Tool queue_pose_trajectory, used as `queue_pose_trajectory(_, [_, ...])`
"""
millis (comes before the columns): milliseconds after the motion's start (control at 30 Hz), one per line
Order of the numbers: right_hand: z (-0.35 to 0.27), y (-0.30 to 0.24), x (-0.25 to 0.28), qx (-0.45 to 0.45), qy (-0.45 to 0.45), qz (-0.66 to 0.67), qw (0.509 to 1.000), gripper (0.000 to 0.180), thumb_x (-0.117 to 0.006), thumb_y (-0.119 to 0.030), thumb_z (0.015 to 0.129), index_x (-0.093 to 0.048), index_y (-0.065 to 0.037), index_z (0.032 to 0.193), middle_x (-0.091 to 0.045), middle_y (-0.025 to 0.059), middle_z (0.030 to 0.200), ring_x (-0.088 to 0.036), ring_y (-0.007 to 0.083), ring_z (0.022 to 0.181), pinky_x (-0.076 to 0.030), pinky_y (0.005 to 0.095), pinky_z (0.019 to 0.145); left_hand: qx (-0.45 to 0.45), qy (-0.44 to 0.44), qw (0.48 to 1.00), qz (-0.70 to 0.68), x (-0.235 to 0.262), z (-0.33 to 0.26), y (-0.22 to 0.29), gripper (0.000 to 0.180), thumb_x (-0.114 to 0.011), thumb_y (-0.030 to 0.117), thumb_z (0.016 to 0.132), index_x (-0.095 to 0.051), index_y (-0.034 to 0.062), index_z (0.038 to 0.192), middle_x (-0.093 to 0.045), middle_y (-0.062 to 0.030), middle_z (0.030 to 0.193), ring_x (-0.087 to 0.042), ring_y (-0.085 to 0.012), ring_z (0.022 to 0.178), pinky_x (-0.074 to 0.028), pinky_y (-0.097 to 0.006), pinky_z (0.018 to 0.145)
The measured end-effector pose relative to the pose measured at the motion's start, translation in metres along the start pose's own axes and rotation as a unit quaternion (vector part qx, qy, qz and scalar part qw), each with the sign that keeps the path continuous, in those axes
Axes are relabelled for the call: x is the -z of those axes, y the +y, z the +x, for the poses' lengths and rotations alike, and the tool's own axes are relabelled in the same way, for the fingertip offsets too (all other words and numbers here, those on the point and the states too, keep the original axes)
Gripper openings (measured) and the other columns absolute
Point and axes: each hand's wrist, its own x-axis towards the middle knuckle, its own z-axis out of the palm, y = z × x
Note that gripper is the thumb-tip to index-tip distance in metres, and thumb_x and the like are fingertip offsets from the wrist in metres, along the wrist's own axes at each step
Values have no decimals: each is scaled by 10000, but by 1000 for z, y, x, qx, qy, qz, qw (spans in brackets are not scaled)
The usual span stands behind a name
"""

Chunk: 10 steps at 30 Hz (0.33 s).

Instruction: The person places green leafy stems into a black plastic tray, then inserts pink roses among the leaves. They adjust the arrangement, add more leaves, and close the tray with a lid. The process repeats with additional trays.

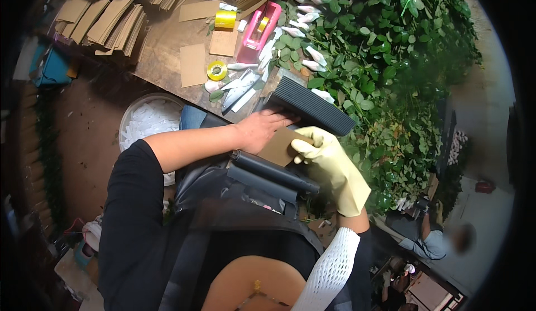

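Observation:
My right hand [330, 163], in a pale yellow rubber glove, pinches the right side of a brown cardboard piece [277, 148]. The cardboard lies in a trough between a black ribbed panel [314, 105] and a dark padded edge [273, 172] near my lap. Bare, my left hand [261, 130] rests flat at the cardboard's left side with fingers stretched out. Its fingertips reach toward the foot of the ribbed panel and are partly in shadow. Just beyond it on the table lie metal scissors [241, 89].
A pink tape dispenser [252, 43], a yellow tape roll [216, 70] and cardboard stacks [111, 26] occupy the wooden table. Leafy stems [385, 60] with white-wrapped buds [316, 57] pile up at right. A bin of white scraps [149, 122] stands left; another person [432, 245] is at lower right.

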Motion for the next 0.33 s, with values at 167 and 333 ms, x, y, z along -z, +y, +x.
queue_pose_trajectory(167, [30, 56, 8, -65, -18, 100, 993, 287, -741, -222, 977, -656, -22, 1165, -720, 15, 888, -689, 82, 720, -527, 201, 630, 7, -38, 999, -12, -1, -4, -5, 652, -571, 466, 927, -538, 89, 1458, -521, -124, 1496, -478, -291, 1367, -333, -429, 1141])
queue_pose_trajectory(333, [39, 57, 3, -103, 30, -123, 987, 366, -697, -390, 992, -691, -67, 1166, -744, 39, 876, -705, 131, 709, -549, 268, 666, 62, -92, 994, 16, 18, -32, -38, 627, -706, 412, 868, -576, 136, 1416, -581, -135, 1379, -510, -286, 1277, -373, -405, 1081])
